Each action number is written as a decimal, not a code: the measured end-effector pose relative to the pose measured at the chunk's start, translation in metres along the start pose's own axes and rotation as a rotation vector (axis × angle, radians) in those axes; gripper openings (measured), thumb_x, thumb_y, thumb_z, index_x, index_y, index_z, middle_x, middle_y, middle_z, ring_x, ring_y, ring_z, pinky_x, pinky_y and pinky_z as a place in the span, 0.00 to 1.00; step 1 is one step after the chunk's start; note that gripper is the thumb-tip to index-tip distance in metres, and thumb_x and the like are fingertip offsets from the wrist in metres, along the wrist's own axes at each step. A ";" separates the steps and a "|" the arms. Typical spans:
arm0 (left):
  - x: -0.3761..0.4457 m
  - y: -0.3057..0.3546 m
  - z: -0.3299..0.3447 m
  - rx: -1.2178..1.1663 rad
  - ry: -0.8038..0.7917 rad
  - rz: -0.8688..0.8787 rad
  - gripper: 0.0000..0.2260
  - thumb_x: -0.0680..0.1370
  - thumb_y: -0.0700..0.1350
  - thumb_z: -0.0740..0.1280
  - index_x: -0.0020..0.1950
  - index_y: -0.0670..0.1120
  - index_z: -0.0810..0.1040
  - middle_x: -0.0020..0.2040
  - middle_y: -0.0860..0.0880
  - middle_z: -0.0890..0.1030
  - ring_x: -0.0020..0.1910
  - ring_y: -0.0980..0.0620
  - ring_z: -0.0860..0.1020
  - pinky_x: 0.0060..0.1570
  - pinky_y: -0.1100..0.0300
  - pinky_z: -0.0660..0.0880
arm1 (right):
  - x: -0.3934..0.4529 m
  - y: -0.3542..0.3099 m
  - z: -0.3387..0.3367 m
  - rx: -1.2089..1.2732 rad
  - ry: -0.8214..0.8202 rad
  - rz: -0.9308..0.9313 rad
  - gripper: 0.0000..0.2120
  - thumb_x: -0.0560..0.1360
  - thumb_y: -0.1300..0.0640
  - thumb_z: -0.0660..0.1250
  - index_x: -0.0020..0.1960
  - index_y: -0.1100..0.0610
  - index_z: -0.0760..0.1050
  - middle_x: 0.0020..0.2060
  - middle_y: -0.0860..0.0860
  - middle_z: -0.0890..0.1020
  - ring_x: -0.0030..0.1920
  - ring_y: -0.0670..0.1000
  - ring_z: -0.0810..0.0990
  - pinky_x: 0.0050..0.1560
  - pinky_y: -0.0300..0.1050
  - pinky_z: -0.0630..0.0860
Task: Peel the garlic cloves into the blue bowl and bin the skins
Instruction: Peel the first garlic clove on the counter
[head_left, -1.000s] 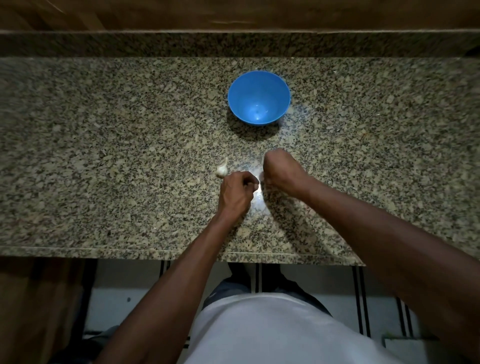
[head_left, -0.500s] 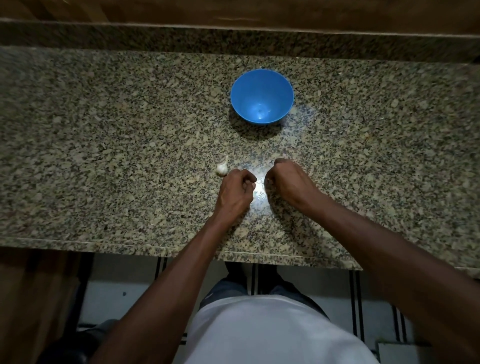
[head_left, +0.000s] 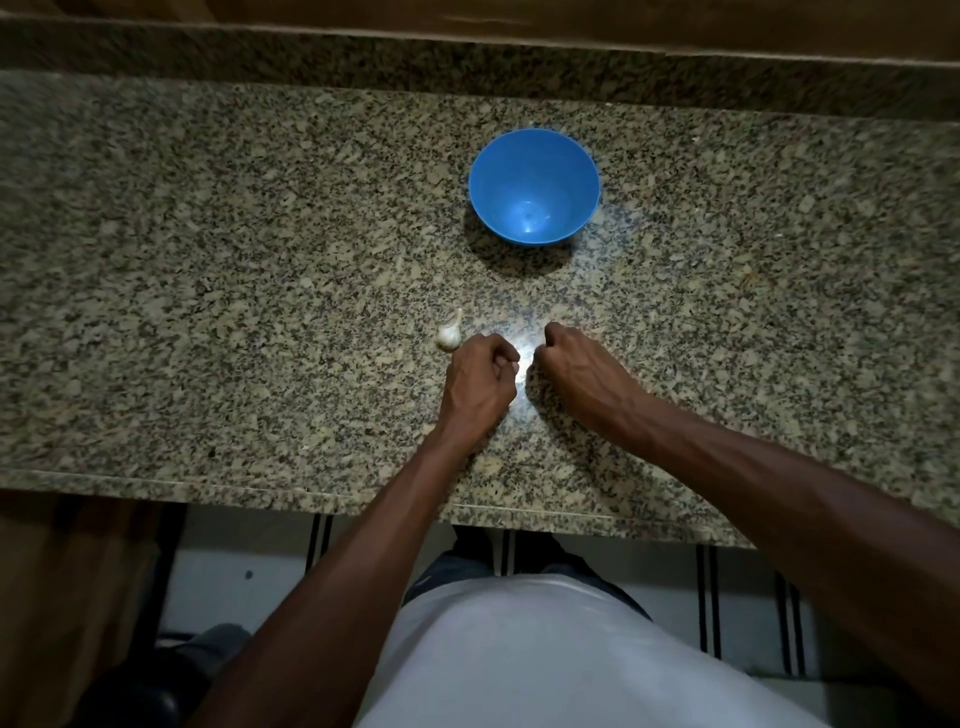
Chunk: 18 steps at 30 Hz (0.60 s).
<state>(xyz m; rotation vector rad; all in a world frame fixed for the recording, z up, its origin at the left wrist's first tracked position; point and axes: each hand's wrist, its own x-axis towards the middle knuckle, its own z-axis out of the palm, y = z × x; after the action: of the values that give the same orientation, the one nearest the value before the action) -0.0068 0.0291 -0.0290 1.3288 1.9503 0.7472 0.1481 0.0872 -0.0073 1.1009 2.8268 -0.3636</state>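
Note:
An empty blue bowl stands on the granite counter, beyond both hands. A pale piece of garlic with a pointed tip lies loose just left of my left hand. That hand is curled, and its fingertips pinch a small pale garlic clove. My right hand is curled close beside it, knuckles up, with its fingertips at the same clove. Bright glare on the stone between the hands hides most of the clove and any skin.
The counter's front edge runs just below my forearms. A raised granite backsplash closes off the far side. Below the edge are a tiled floor with dark stripes and my white shirt.
The hands, pressed together on the pale clove a second ago, have drawn slightly apart. My right hand has dropped lower, level with the left. The bowl and loose garlic piece have not moved.

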 end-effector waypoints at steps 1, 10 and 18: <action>0.000 0.001 0.000 -0.014 -0.003 -0.019 0.07 0.81 0.37 0.66 0.49 0.47 0.82 0.44 0.53 0.81 0.43 0.56 0.81 0.45 0.51 0.84 | 0.001 0.000 0.000 0.013 -0.001 0.009 0.06 0.77 0.70 0.69 0.44 0.64 0.76 0.41 0.55 0.71 0.38 0.54 0.72 0.35 0.51 0.77; -0.009 0.024 -0.018 -0.498 -0.080 -0.114 0.15 0.75 0.34 0.75 0.61 0.40 0.84 0.51 0.47 0.85 0.46 0.61 0.84 0.42 0.70 0.79 | 0.005 0.022 -0.020 1.240 0.011 0.504 0.08 0.76 0.65 0.76 0.53 0.66 0.85 0.41 0.60 0.88 0.42 0.58 0.89 0.44 0.50 0.87; -0.007 0.020 -0.014 -0.351 0.060 0.004 0.06 0.79 0.40 0.73 0.54 0.45 0.87 0.48 0.52 0.87 0.46 0.58 0.84 0.43 0.66 0.81 | -0.008 0.012 -0.027 1.479 0.044 0.540 0.08 0.75 0.64 0.76 0.53 0.66 0.85 0.43 0.60 0.88 0.41 0.53 0.86 0.41 0.40 0.82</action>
<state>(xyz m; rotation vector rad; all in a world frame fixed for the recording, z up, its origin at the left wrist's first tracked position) -0.0046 0.0275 -0.0041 1.1074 1.7596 1.0850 0.1619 0.0975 0.0179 1.8409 1.7574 -2.4621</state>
